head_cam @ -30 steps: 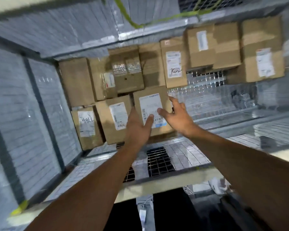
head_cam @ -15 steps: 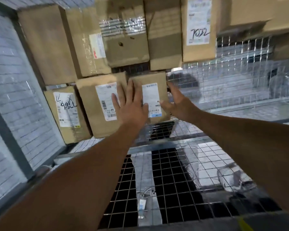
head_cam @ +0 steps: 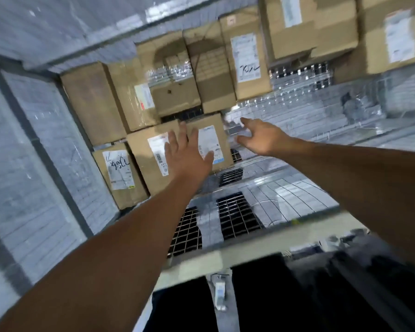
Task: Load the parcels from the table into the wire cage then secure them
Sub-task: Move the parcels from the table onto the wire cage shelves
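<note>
Several brown cardboard parcels with white labels stand stacked against the back of the wire cage (head_cam: 285,195). A small parcel (head_cam: 212,135) with a white label sits on the cage floor at the right end of the front row. My left hand (head_cam: 186,155) hovers in front of it, fingers spread, holding nothing. My right hand (head_cam: 261,137) is just to the parcel's right, fingers apart and off the cardboard. Left of it stand a larger parcel (head_cam: 146,161) and one with handwriting on its label (head_cam: 120,173).
The cage's left wall (head_cam: 34,164) is wrapped mesh with dark bars. A pale front rail (head_cam: 249,250) crosses below my arms. The mesh floor to the right of the parcels is bare. Taller parcels (head_cam: 309,25) fill the upper right.
Both hands have come off the small parcel, which now rests in the row; the right hand moved away to the right. The view has pulled back and tilted.
</note>
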Available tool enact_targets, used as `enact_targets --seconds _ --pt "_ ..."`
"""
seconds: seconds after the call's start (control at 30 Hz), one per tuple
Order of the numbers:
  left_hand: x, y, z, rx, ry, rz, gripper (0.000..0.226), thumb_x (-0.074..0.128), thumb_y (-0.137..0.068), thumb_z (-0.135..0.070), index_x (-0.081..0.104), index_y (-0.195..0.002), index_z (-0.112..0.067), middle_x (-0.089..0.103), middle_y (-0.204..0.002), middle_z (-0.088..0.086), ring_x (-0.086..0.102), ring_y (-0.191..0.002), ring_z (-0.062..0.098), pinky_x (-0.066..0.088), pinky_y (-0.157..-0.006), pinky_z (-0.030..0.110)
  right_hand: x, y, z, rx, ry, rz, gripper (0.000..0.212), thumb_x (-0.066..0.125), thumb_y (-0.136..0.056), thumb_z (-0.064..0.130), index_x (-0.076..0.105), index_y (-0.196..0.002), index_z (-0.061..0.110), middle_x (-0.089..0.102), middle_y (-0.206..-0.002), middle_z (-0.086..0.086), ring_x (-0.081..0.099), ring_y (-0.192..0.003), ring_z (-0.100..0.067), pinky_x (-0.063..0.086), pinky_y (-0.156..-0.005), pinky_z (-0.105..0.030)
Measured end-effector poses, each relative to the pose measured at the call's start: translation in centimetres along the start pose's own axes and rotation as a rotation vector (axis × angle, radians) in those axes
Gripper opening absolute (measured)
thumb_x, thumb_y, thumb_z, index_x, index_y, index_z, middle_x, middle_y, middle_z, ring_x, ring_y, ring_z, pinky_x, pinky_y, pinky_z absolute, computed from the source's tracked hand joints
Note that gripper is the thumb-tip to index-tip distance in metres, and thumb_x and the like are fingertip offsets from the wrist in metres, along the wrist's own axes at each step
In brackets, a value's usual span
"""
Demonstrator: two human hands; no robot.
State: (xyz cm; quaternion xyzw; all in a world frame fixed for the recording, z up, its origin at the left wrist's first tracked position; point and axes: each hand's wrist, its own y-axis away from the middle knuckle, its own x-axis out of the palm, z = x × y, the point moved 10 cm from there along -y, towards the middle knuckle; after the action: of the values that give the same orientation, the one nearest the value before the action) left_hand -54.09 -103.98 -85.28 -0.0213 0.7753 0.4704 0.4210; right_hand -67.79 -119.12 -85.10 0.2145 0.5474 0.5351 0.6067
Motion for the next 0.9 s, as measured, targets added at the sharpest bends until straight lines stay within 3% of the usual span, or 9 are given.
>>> enact_targets --seconds 0.07,0.17,0.27,0.37,0.57,0.63,0.73,0.9 --pt "-3.7 3.0 -1.8 0.023 0.075 -0.003 0.081 0.048 -0.101 -0.057 0.013 -0.165 -0.024 -0.004 -0.174 0.001 -0.006 -0.159 0.033 0.003 -0.128 0.048 -3.4 4.7 0.4 0.069 -0.037 -0.075 0.073 0.048 -0.101 0.059 0.026 -0.162 0.026 0.033 -0.166 -0.011 0.038 -0.147 -0.038 0.032 -0.12 -0.05" --pt "-8.9 8.1 -5.5 0.111 0.259 0.013 0.078 0.053 -0.101 -0.056 0.021 -0.164 -0.024 0.009 -0.174 0.003 0.005 -0.159 0.03 0.01 -0.129 0.045 -8.9 13.0 0.7 0.109 -0.23 -0.278 0.07 0.05 -0.102 0.055 0.03 -0.161 0.024 0.032 -0.167 -0.009 0.032 -0.152 -0.032 0.028 -0.123 -0.045" --pt "-13.8 14.2 -10.8 0.275 0.428 -0.013 0.075 0.058 -0.1 -0.054 0.029 -0.162 -0.023 0.026 -0.169 0.006 0.022 -0.156 0.026 0.021 -0.126 0.042 -12.7 23.2 -0.9 0.161 -0.389 -0.526 0.07 0.049 -0.102 0.057 0.034 -0.16 0.023 0.033 -0.166 -0.008 0.031 -0.152 -0.027 0.026 -0.123 -0.041" --pt "-17.4 20.8 -17.1 0.498 0.406 -0.061 0.075 0.06 -0.099 -0.052 0.03 -0.162 -0.022 0.029 -0.168 0.006 0.024 -0.155 0.025 0.021 -0.126 0.043 -12.9 33.4 -3.6 0.246 -0.451 -0.708 0.069 0.05 -0.102 0.057 0.036 -0.159 0.023 0.033 -0.165 -0.011 0.028 -0.153 -0.029 0.024 -0.124 -0.044" --pt "-17.2 33.6 -30.8 0.855 0.14 0.012 0.076 0.058 -0.098 -0.056 0.027 -0.163 -0.031 0.02 -0.172 0.002 0.013 -0.158 0.025 0.008 -0.128 0.046 -6.4 53.4 -11.1 0.48 -0.69 -1.031 0.066 0.053 -0.101 0.055 0.035 -0.159 0.028 0.028 -0.168 -0.005 0.02 -0.156 -0.023 0.016 -0.127 -0.043" --pt "-16.4 37.3 -34.2 0.945 0.034 0.001 0.078 0.054 -0.097 -0.063 0.025 -0.163 -0.034 0.02 -0.172 -0.001 0.011 -0.159 0.028 0.004 -0.128 0.054 -3.4 58.4 -13.1 0.569 -0.744 -1.1 0.068 0.053 -0.1 0.056 0.034 -0.16 0.029 0.026 -0.169 -0.003 0.017 -0.157 -0.022 0.014 -0.128 -0.046" --pt "-12.4 45.6 -40.8 1.116 -0.089 0.014 0.084 0.049 -0.09 -0.077 0.023 -0.161 -0.041 0.019 -0.172 -0.007 0.003 -0.159 0.031 -0.001 -0.121 0.066 2.8 68.3 -18.0 0.771 -0.86 -1.251 0.069 0.055 -0.1 0.055 0.035 -0.16 0.028 0.026 -0.169 -0.005 0.018 -0.157 -0.024 0.015 -0.127 -0.047" --pt "-2.1 58.3 -47.7 1.367 -0.278 0.187 0.086 0.047 -0.087 -0.082 0.021 -0.161 -0.045 0.011 -0.173 -0.005 -0.002 -0.159 0.032 -0.004 -0.121 0.066 12.7 80.1 -23.5 1.002 -1.103 -1.443 0.067 0.055 -0.102 0.05 0.034 -0.16 0.026 0.027 -0.168 -0.007 0.018 -0.157 -0.024 0.015 -0.126 -0.049"
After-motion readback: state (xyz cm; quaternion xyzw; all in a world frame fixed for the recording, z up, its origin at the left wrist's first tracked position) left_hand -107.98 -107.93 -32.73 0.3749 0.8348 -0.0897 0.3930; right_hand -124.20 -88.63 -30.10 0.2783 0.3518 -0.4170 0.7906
